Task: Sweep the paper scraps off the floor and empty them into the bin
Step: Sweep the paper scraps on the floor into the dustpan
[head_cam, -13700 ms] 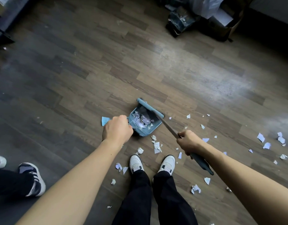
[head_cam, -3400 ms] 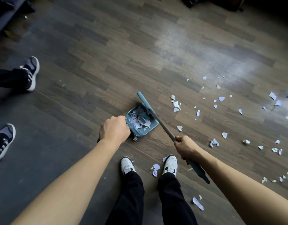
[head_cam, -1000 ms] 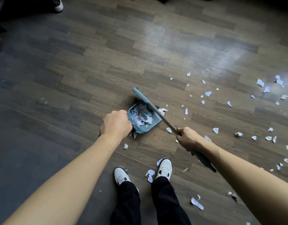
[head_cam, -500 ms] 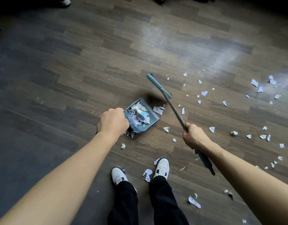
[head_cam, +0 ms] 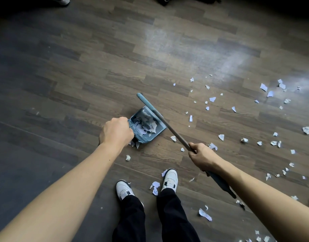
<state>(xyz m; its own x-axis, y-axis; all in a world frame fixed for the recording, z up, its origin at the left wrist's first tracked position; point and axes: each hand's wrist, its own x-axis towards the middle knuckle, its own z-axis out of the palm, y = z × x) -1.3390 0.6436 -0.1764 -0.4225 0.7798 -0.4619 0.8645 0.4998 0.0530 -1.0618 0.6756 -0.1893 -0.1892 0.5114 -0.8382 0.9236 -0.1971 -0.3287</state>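
A blue dustpan [head_cam: 161, 126] sits on the wooden floor, heaped with torn paper [head_cam: 146, 124]. My left hand [head_cam: 116, 131] grips its handle, which the fist hides. My right hand [head_cam: 201, 157] grips the broom's thin shaft [head_cam: 174, 132]. The broom's blue head [head_cam: 146, 103] lies across the pan's open mouth. Several paper scraps [head_cam: 212, 99] are scattered over the floor to the right, and a few [head_cam: 155, 186] lie between my shoes. No bin is in view.
My white sneakers [head_cam: 169, 179] and black trousers stand at the bottom centre. Another person's shoe [head_cam: 63, 0] shows at the top left edge. Dark objects [head_cam: 183, 0] line the top edge. Bare wooden floor [head_cam: 63, 84] stretches to the left and ahead.
The broom head, raised beyond the pan half a second ago, has come back down across the pan's mouth. The loose scraps by the mouth are now inside. My left hand keeps its hold.
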